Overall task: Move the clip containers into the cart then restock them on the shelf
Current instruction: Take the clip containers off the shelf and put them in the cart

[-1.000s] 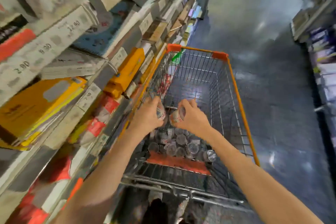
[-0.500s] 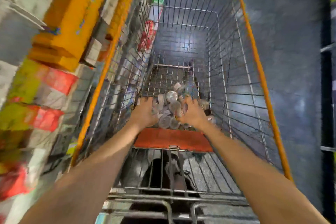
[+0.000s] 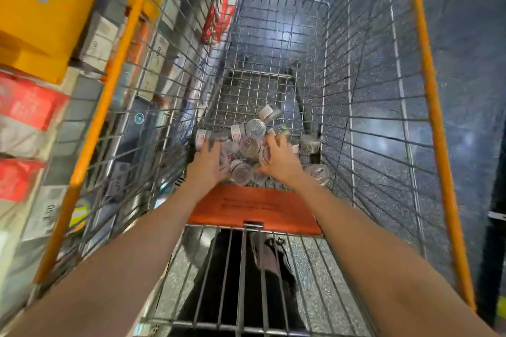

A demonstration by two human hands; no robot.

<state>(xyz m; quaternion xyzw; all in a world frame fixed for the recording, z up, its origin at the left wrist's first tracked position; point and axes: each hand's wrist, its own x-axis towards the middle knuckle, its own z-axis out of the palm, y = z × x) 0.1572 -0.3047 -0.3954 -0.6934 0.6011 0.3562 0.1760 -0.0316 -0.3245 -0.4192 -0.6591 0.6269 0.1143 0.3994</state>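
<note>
1. Speckled grey shop flooring shows through the wire mesh of the cart [image 3: 421,44], which fills the view with its orange rim running up both sides; a shelf [image 3: 90,44] of yellow and red packets stands hard against it at 9 o'clock.

2. At the centre, on the cart's wire bottom just beyond the orange flap [image 3: 254,210], lies a heap of clip containers [image 3: 250,145]: small, round, clear tubs with white labels, tumbled on their sides and ends. Two strays lie at 3 o'clock of the heap, near the right wall.

3. Left hand [image 3: 209,164] sits at the heap's 9 o'clock edge, fingers reaching into the tubs. They are motion-blurred, so I cannot tell whether it grips one or merely touches them.

4. Right hand [image 3: 279,161] rests on the heap's 3 o'clock side, fingers spread and bent over several tubs. It looks like a gathering hold, though no single tub is plainly pinched.

5. Handling, as I judge it: each tub is light and rigid, with smooth plastic walls that will slip and roll. Loose lids could pop and spill clips.

6. Best hold, I think: round the cylinder wall, thumb opposite fingers, or top and base between the fingertips. Scooping several from both sides risks dropping the outer ones through the grasp.

7. The shelf-restocking half of the task looks under way or about to begin, since the tubs already lie in the cart.
</note>
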